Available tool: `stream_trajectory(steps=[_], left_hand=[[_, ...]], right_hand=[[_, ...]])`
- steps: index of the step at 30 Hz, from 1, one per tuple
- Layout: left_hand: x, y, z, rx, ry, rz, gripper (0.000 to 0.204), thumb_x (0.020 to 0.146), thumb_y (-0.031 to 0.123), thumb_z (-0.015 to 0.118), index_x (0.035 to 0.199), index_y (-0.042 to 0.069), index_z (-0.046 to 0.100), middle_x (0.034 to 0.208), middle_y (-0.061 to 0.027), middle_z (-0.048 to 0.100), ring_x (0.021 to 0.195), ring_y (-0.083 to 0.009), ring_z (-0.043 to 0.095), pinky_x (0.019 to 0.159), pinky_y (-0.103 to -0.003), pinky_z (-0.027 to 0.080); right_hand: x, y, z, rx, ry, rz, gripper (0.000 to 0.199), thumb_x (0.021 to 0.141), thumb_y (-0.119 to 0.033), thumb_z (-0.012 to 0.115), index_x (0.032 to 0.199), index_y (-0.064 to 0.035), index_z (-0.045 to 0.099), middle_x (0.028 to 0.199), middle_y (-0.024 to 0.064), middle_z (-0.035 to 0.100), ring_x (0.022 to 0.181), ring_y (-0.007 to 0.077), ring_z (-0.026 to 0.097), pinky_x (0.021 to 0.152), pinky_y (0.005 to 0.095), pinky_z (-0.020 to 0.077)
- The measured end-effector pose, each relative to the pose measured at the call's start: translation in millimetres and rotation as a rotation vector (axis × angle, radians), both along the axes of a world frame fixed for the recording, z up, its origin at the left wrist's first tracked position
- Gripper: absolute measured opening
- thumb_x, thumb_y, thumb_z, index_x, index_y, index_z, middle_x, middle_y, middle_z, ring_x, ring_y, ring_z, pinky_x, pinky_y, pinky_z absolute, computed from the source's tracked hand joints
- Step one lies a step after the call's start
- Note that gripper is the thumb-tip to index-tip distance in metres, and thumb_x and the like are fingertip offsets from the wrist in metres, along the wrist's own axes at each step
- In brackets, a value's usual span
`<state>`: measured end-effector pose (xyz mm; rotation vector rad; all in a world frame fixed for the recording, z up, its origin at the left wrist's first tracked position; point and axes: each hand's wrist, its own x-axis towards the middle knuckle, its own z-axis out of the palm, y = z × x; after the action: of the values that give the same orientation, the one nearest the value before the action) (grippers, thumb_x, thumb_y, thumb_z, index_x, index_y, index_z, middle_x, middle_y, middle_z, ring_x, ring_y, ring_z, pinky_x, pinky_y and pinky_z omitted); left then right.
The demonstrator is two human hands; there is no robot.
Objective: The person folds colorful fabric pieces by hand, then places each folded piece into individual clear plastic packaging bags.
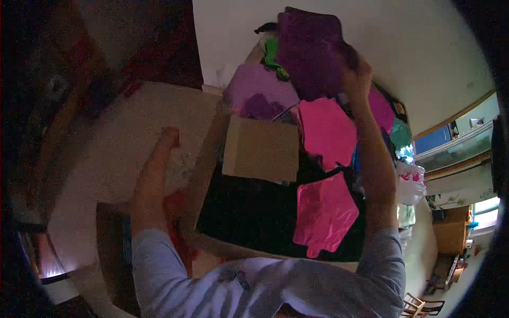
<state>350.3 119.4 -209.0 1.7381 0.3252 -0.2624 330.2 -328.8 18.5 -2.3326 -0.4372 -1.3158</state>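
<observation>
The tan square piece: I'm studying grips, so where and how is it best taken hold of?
The tan square piece is probably best pinched at its near edge, coming from the person's side: its face looks flat and that edge lies uncovered, while lilac material borders the far edge.

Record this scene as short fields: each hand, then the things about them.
left hand: left hand, apart from the pile, nothing visible in it
right hand: right hand, at the right edge of the dark purple item; grip hard to make out
centre: tan panel, left of the upper pink piece
nearest the body: lower pink piece, on a black surface
</observation>
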Motion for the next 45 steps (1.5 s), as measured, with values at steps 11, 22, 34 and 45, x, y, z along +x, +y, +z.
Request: stream_trajectory(steps=[11,22,34,45], left_hand=[[81,-74,-1,0.033,-0.067,-0.228,0.038,0.084,0.027,0.052,0.111,0.0,0.051,0.102,-0.0101,0.056,0.086,-0.0215,0.055,0.075,-0.034,0.046],[69,-133,37,0.141,0.01,-0.263,0.029,0.07,0.007,0.064,0.096,-0.003,0.056,0.08,-0.0113,0.06,0.069,-0.0208,0.058,0.054,-0.03,0.045],[19,-158,105,0.565,-0.84,-0.695,0.05,0.07,0.024,0.068,0.114,0.007,0.051,0.118,-0.0145,0.049,0.105,-0.0293,0.048,0.088,-0.039,0.04],[-6,-195,118,0.87,-0.932,-0.748,0.035,0.064,0.014,0.07,0.096,0.003,0.059,0.098,-0.0164,0.057,0.091,-0.0334,0.054,0.078,-0.041,0.044]], right_hand=[[11,83,-127,-0.476,0.462,0.29,0.051,0.062,-0.003,0.063,0.111,-0.0116,0.053,0.108,0.0128,0.055,0.102,0.0321,0.05,0.086,0.0418,0.0411],[7,60,-110,-0.596,0.592,0.267,0.052,0.063,-0.001,0.059,0.114,-0.013,0.052,0.109,0.0138,0.054,0.104,0.0318,0.05,0.086,0.0406,0.0414],[14,47,-143,-0.402,0.772,0.423,0.052,0.061,0.004,0.056,0.112,-0.0074,0.054,0.111,0.0164,0.051,0.104,0.0339,0.048,0.089,0.0392,0.0393],[20,13,-160,-0.287,0.637,0.548,0.037,0.063,-0.003,0.06,0.1,-0.0045,0.059,0.099,0.0139,0.059,0.094,0.0323,0.055,0.078,0.0402,0.0444]])
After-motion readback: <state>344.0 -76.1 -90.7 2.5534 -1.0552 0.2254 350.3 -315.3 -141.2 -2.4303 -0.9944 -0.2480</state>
